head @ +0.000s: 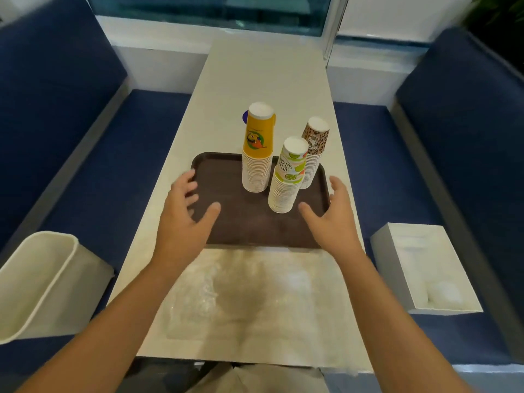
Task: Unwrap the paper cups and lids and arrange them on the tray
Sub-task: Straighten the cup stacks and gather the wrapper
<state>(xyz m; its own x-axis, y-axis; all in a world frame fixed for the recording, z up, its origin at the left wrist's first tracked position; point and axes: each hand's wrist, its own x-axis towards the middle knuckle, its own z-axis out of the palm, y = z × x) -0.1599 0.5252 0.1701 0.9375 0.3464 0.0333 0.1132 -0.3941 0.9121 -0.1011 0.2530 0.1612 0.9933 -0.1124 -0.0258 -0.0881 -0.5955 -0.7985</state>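
Open, empty left hand (184, 214) and right hand (333, 219) flank the tray (249, 225); cup stacks (283, 191) just beyond them likely need gentle handling.

3 stacks of paper cups, all upside down on 1 brown tray (243, 222): yellow stack (258, 148) at tray's far edge, lime-print stack (287, 180) right of middle, leopard-print stack (313, 154) nr far right corner. Cups per stack: too many to count. 2 hands: left hand (184, 219) at tray's left edge, right hand (334, 219) at its right edge. 1 white bin (42, 279), 1 white box (425, 265), 2 blue benches (93, 154).
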